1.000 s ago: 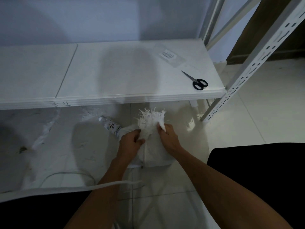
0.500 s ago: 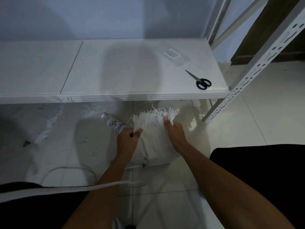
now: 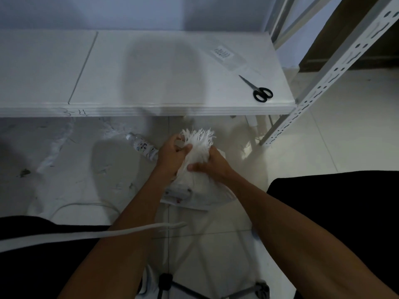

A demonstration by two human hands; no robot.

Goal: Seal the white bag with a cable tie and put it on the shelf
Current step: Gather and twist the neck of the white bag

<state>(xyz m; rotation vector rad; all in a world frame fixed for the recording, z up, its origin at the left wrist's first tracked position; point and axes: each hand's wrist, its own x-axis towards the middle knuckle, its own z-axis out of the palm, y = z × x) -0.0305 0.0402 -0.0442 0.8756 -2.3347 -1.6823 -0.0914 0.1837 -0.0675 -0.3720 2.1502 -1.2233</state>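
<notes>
Your left hand and right hand both grip the gathered neck of the white bag, which stands on the floor in front of the shelf. Scissors lie on the shelf.

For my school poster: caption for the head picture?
Both hands bunch the frayed white woven bag's neck below a white shelf.

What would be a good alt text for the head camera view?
Both hands, left hand and right hand, bunch the frayed neck of a white bag on the floor. Black scissors lie on the white shelf behind.
</notes>
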